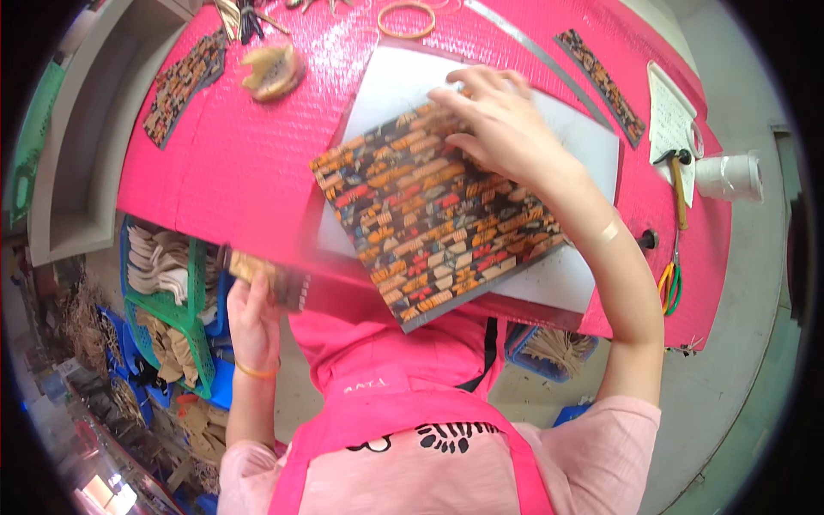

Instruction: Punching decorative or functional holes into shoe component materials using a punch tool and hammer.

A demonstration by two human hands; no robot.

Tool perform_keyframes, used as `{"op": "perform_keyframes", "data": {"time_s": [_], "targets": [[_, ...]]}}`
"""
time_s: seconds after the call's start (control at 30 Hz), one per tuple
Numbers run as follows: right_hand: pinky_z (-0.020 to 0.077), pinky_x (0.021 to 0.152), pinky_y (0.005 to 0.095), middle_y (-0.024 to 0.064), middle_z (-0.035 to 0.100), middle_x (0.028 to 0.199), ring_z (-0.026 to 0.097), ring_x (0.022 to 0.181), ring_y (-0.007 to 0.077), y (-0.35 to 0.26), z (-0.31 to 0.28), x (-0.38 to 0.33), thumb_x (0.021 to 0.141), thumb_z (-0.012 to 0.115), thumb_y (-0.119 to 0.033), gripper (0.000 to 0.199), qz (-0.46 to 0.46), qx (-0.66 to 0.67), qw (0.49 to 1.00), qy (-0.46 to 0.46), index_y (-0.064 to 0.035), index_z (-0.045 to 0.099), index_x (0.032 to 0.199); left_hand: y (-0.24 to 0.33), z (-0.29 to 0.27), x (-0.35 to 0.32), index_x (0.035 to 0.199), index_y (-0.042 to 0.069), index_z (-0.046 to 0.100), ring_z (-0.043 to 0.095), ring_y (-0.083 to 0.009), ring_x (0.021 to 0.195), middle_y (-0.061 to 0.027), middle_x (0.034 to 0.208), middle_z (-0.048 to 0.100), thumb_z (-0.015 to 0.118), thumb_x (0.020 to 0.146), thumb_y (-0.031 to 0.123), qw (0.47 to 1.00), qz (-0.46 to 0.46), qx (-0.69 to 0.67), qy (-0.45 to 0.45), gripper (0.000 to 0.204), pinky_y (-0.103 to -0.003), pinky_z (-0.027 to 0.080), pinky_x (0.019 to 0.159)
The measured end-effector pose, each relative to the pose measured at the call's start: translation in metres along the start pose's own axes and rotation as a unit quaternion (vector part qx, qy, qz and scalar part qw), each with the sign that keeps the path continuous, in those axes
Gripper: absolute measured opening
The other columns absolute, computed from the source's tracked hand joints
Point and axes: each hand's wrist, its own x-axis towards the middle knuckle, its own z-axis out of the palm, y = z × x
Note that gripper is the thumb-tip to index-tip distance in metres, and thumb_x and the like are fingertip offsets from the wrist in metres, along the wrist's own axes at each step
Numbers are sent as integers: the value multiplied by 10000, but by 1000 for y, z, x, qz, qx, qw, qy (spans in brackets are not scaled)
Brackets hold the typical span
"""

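A stiff sheet [429, 223] with an orange, black and red brick-like pattern lies askew over a white board [390, 81], its near corner jutting past the table's front edge. My right hand [502, 120] reaches over the sheet's far part, fingers curled at the far edge and thumb on the patterned face. Blur hides the exact fingertip contact. To the left, just off the front edge, my left hand [255, 313] grips a small tan-and-dark block-like piece [257, 270], too smeared to name its kind.
The table [232, 172] has a pink cover. Patterned strips [184, 86] [601, 86], a tape roll [273, 72], a metal ruler [541, 56], a hammer [678, 184], scissors [670, 283] and a white spool [730, 176] surround the board. Green baskets [202, 343] stand lower left.
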Motion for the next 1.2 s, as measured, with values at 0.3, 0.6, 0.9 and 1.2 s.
{"op": "perform_keyframes", "data": {"time_s": [0.3, 0.6, 0.9, 1.2], "targets": [[372, 695, 321, 75, 434, 743, 465, 768, 217, 61, -24, 10, 659, 714, -247, 349, 86, 264, 937, -210, -5, 478, 748, 12, -35, 9, 1020, 68, 478, 577, -116, 675, -33, 892, 589, 474, 900, 214, 995, -56, -56, 63, 189, -251, 461, 513], [426, 646, 278, 67, 555, 739, 532, 712, 148, 268, -10, -66, 675, 727, -275, 382, 427, -132, 893, -48, 2, 585, 898, 26, -7, 58, 1048, 81, 470, 571, -95, 708, -22, 924, 582, 468, 905, 221, 998, -47, -37, -4, 200, -231, 462, 537], [466, 580, 245, 61, 613, 772, 572, 650, 108, 260, -44, -70, 753, 655, -166, 352, 473, 326, 818, -12, 12, 535, 1032, 30, 0, 45, 1049, 58, 455, 582, -116, 639, -45, 868, 592, 462, 905, 223, 996, -39, -46, 63, 219, -251, 482, 495], [386, 865, 362, 178, 465, 1028, 473, 1026, 283, 115, -46, -57, 699, 699, -270, 509, 319, 8, 919, -231, 17, 508, 1073, 28, -3, 42, 1037, 97, 512, 563, -89, 650, -16, 923, 598, 489, 892, 240, 997, -49, -62, -13, 206, -213, 444, 487]]}}
